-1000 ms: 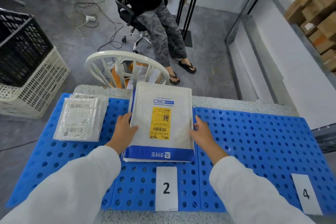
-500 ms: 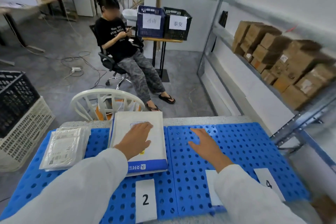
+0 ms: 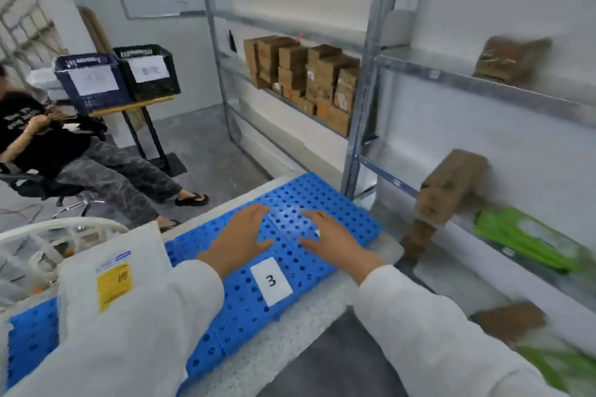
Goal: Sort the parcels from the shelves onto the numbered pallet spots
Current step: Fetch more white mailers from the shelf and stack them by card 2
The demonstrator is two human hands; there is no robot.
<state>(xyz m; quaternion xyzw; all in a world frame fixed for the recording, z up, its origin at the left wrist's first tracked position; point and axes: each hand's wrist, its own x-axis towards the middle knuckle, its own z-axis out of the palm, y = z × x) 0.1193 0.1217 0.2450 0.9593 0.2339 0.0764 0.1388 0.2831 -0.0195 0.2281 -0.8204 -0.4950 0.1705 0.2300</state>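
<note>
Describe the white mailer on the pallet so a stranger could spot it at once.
Start at the blue perforated pallet along the counter. Left of the card marked 3, partly behind the left sleeve, lies a flat white mailer. It alone bears a yellow label.

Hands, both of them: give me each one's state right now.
Left hand: open, fingers extended, holding nothing.
Right hand: open, fingers extended, holding nothing.
</note>
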